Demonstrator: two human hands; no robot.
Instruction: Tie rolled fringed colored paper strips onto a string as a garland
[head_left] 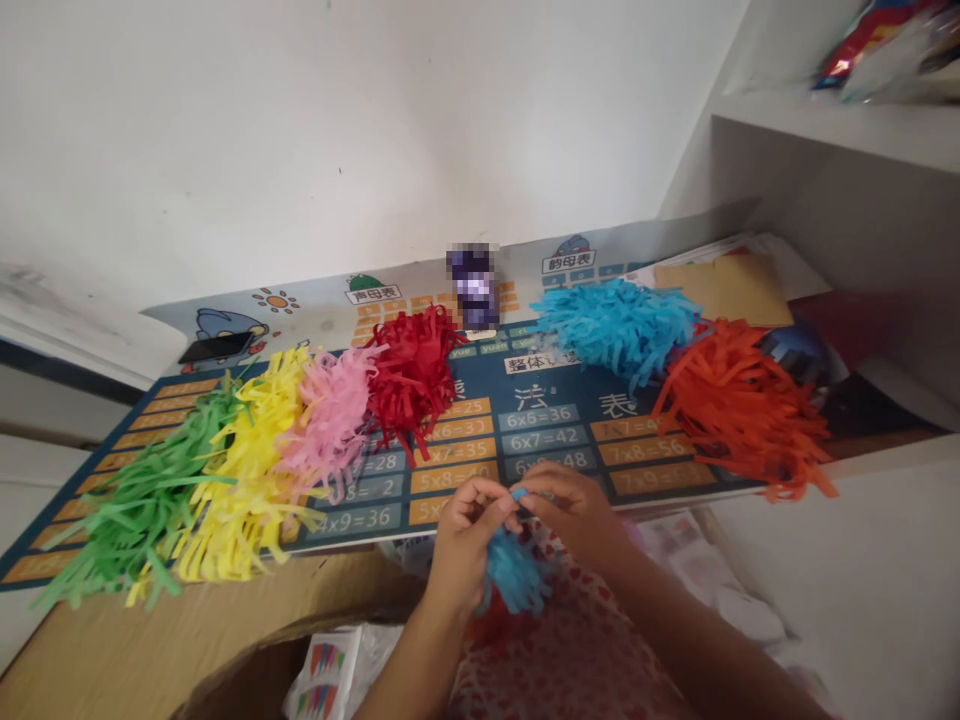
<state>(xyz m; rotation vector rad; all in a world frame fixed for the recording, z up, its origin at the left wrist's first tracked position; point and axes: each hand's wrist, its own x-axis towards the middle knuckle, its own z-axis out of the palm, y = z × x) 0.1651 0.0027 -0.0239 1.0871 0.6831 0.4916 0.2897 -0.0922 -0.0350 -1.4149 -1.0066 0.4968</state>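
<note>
Bare forearms are crossing my foreground; the left hand and right hand are pinching a small blue strip, while a light-blue, fringed paper tassel is hanging lengthwise below, nearer the left.

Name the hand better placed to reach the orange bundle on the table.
Probably the right hand: it is nearer the orange bundle than the left hand, though both are at the blue strip.

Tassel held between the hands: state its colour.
Light blue. The tassel shows best in the head view.
</note>
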